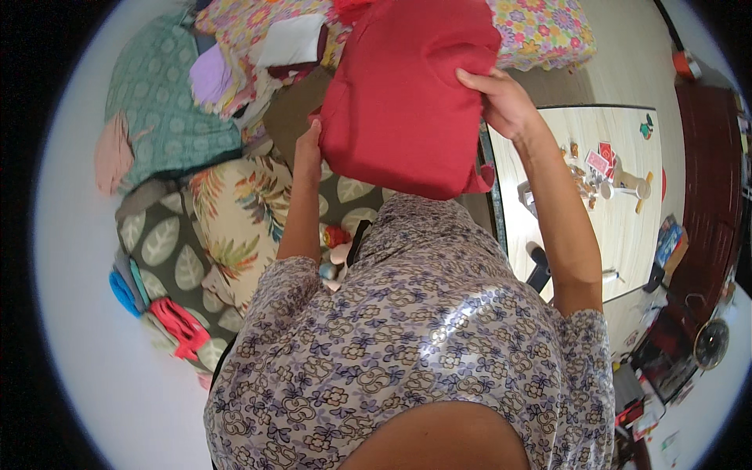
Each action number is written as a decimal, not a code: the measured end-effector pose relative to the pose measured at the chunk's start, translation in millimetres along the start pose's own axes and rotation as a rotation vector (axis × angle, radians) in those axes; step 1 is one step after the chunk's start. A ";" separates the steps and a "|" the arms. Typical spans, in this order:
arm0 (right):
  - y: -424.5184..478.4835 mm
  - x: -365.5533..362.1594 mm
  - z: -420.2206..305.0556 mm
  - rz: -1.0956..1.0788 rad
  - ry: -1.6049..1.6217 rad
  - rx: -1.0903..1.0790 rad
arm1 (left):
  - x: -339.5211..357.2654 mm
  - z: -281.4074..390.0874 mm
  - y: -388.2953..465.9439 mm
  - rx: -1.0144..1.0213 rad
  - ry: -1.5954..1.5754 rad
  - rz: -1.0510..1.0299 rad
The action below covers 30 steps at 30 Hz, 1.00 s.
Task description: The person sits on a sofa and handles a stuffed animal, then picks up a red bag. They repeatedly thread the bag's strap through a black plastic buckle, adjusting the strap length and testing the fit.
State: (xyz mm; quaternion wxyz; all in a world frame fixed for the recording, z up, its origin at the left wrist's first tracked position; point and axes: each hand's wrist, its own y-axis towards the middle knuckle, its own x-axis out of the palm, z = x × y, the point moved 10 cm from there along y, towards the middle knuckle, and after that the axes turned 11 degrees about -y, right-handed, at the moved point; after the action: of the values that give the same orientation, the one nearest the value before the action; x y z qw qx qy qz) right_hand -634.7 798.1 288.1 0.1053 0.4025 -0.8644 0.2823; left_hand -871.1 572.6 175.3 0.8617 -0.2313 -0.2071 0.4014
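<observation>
A folded red cloth (405,111) is held up in front of me between both hands, its top end cut off by the picture's upper edge. My right hand (499,97) grips its right side, thumb on the near face and the fingers hidden behind. At the left edge my left hand (308,150) holds the cloth, most of its fingers out of sight. A loose bit of red fabric hangs at the lower right corner. Behind the cloth lie a folded white cloth (292,40) and a purple cloth (211,74) on flowered fabric (546,32).
A leaf-patterned sofa (161,235) with a cream cushion (235,217) and a green cloth (170,100) is at left. A pink-red garment (179,323) lies on its edge. To the right, a light-topped table (623,247) holds playing cards (599,161) and small items.
</observation>
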 end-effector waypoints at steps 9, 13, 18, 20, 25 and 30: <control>-128.4 -16.0 8.2 -0.143 -0.091 -0.105 | 44.0 -0.7 -130.1 0.281 -0.567 -0.199; -158.1 -15.1 6.5 -0.131 -0.075 -0.138 | 47.7 -41.4 -147.3 0.112 -0.680 -0.427; -159.5 3.0 5.8 -0.142 -0.057 -0.097 | 59.4 -95.3 -176.1 -0.017 -0.637 -0.376; -149.6 10.2 0.2 -0.135 -0.110 -0.087 | 54.9 -107.5 -176.9 -0.017 -0.582 -0.326; -123.5 30.5 7.6 -0.177 -0.045 -0.026 | 31.1 -134.9 -172.1 -0.100 -0.439 -0.099; -88.7 28.8 29.8 -0.185 -0.090 0.014 | 0.4 -128.8 -155.9 -0.093 -0.641 0.018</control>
State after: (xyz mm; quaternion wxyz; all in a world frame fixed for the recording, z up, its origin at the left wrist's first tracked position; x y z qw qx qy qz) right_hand -585.2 716.9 311.3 0.0891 0.4936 -0.8253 0.2592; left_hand -708.1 454.0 159.5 0.7376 -0.1342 -0.4839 0.4515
